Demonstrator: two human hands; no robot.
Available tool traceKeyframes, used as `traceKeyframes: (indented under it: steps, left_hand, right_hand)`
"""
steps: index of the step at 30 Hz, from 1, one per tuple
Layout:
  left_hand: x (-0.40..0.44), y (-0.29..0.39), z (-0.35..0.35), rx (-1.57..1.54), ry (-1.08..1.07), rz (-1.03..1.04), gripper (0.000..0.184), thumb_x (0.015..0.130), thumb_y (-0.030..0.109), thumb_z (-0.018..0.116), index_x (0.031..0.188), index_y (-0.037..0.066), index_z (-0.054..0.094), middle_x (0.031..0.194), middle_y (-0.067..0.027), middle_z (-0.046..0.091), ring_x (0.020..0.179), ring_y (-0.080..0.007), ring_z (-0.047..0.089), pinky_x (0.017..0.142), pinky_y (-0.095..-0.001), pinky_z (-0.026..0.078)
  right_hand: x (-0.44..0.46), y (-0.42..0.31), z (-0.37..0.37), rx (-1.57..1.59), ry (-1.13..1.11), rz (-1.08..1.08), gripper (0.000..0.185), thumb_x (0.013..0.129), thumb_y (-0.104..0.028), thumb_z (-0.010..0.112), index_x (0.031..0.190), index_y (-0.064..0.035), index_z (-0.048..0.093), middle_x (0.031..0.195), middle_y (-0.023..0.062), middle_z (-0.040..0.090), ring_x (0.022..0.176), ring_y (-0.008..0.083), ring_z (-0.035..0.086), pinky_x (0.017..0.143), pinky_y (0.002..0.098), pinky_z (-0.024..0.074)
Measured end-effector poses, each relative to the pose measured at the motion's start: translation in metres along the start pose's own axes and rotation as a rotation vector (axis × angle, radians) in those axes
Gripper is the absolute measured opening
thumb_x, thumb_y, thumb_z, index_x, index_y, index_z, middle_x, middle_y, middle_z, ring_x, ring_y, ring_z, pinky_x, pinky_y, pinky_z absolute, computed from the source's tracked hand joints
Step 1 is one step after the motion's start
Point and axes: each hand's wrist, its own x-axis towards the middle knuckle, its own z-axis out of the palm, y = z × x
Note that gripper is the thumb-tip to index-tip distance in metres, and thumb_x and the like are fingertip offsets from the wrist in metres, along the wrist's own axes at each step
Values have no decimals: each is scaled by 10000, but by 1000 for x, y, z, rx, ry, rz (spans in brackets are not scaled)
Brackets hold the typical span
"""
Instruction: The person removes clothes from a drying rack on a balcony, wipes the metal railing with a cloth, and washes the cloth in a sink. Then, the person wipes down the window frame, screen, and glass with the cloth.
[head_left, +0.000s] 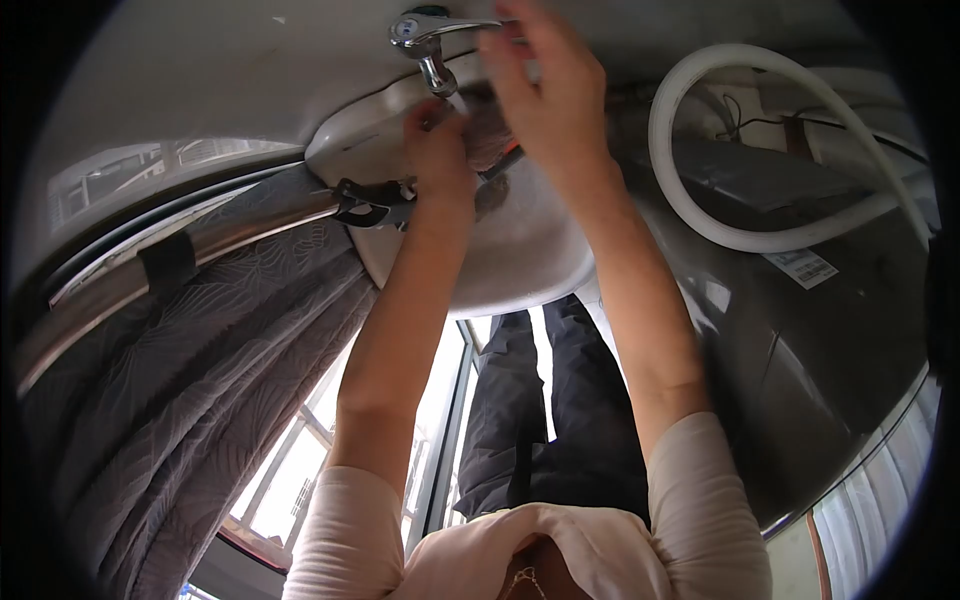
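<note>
Under the spout of a chrome faucet (437, 72) is my left hand (438, 145), its fingers curled beside a thin stream of water. What it may hold is hidden. My right hand (545, 90) is raised at the faucet's lever, with its fingertips at the lever's end; the fingers are smeared by motion. Both hands are above a white washbasin (530, 235). A brownish, blurred object lies in the basin between my hands, with a small orange part near it.
A mop-like tool with a metal pole (265, 228) leans against the basin's left rim. Dark curtains (200, 400) hang at the left. A white hose (665, 150) loops over a dark glossy machine (800, 360) at the right, which bears a label (805, 268).
</note>
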Motion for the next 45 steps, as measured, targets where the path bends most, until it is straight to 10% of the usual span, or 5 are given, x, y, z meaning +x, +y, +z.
traceKeyframes:
  steps: [6,12,17,28,45]
  left_hand:
    - [-8,-14,-23,-120,-562,136,299,845,64,596,1120,13,489,1064,-75,549,958,-193,567,768,-317,491]
    - [-100,39,-29,-267,-88,-117,343,927,167,453,1237,22,476,1163,-108,559,1098,-224,536,935,-374,429]
    - [-126,53,-46,-541,-275,-443,381,896,178,475,1237,8,489,1226,-108,544,1153,-264,506,998,-416,389]
    - [-175,96,-57,-757,-436,-711,470,901,440,552,1228,106,514,1230,-101,543,1133,-251,525,942,-458,436]
    - [-245,134,-55,774,-376,1455,211,554,70,645,752,79,573,959,-76,595,951,-300,560,794,-420,456]
  right_hand:
    - [-1,-71,3,-464,-472,80,422,791,-331,672,1086,-40,592,866,121,638,747,307,622,649,374,506]
    - [-41,-29,-29,-202,-325,63,551,788,-330,683,1225,-30,534,1171,147,582,1063,290,555,899,359,445]
    - [-89,-21,-47,1004,-241,1101,509,803,-250,692,1223,-30,509,1191,133,565,1181,247,490,979,390,397]
    - [-80,-104,-54,1049,-210,813,278,877,-210,593,1062,-5,561,1071,124,624,985,231,594,878,347,462]
    - [-24,-159,-56,811,-1138,948,313,877,-208,572,1117,-10,605,716,15,534,715,113,561,656,254,476]
